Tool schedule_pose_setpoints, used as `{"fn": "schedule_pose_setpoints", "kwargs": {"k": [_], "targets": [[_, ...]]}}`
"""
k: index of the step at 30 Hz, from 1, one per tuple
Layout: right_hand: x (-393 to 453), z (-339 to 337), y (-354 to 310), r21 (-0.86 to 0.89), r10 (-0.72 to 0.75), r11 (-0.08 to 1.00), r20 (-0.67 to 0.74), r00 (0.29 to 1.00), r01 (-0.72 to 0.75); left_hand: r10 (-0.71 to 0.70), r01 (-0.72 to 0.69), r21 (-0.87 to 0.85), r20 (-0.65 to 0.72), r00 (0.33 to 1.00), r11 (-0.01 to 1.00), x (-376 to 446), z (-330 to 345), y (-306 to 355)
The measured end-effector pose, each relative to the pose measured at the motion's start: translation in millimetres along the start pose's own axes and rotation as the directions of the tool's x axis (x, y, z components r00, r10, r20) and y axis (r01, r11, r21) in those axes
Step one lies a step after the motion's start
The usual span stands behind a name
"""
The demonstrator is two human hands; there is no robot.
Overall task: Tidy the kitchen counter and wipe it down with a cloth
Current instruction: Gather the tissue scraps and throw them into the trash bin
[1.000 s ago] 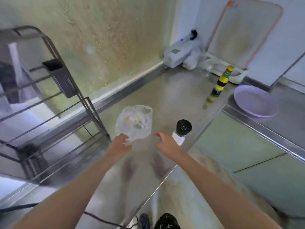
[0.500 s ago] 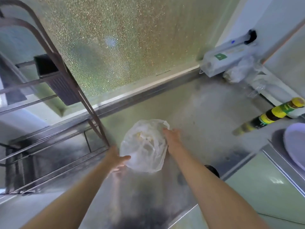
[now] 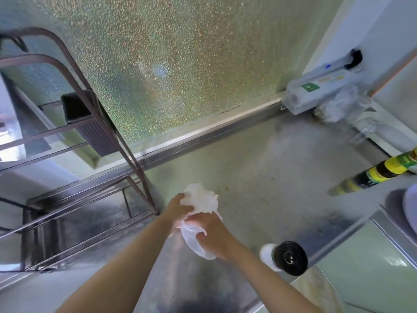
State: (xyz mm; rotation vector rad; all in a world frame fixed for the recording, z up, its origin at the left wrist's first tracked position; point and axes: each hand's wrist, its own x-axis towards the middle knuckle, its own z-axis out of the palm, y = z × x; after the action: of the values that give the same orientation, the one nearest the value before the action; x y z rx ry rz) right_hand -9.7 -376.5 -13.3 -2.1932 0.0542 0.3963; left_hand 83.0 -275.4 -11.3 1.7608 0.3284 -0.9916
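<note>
Two hands, left hand [image 3: 180,207] and right hand [image 3: 213,237], clamp the crumpled translucent plastic bag [image 3: 199,201] above the steel counter [image 3: 259,168], probably bunching it for disposal.

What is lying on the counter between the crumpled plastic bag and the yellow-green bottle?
Nothing: the head view shows bare steel counter between the crumpled clear plastic bag and the tall yellow-green labelled bottle.

Two bare forearms, with no sleeve reaching into view on either. No glove, ring, watch or band on left hand [image 3: 180,207] or right hand [image 3: 212,236]. Short, unpainted nails on the few fingertips in sight, though blurred.
</note>
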Motion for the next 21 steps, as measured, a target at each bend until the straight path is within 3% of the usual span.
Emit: {"fn": "schedule_pose_setpoints", "kwargs": {"k": [3,4,8,12,15,18,21], "targets": [[0.0,-14.1,7.7,0.230,0.132,0.971,-0.317,0.939,-0.059,0.051,-0.051,0.050,0.014,0.999,0.997,-3.6,-5.6,2.6],[4.3,-21.3,11.8,0.250,0.154,0.966,-0.363,0.919,-0.063,0.064,-0.066,0.061,0.043,0.997,0.996,-3.7,-8.7,4.1],[20.3,-53.6,1.5,0.374,0.191,0.914,-0.050,0.980,-0.159,0.180,-0.193,0.105,0.125,0.976,0.976,-14.8,-16.6,23.5],[20.7,-56.7,-13.0,0.776,0.248,0.595,0.069,0.966,-0.208,0.318,-0.321,0.007,0.129,0.939,0.947,-35.9,-18.5,48.8],[15.6,-59.4,-22.9,0.861,0.261,0.497,-0.031,0.965,-0.107,0.399,-0.404,0.032,0.100,0.911,0.914,-44.9,-21.0,62.2],[9.0,-69.9,-32.2,0.855,0.413,0.516,-0.201,0.888,-0.046,0.479,-0.480,0.242,0.064,0.875,0.843,-49.8,-25.2,74.9],[-9.0,-78.0,-40.2,0.860,0.476,0.509,-0.311,0.822,0.031,0.341,-0.372,0.352,0.149,0.928,0.859,-58.0,-27.0,80.4]]}}
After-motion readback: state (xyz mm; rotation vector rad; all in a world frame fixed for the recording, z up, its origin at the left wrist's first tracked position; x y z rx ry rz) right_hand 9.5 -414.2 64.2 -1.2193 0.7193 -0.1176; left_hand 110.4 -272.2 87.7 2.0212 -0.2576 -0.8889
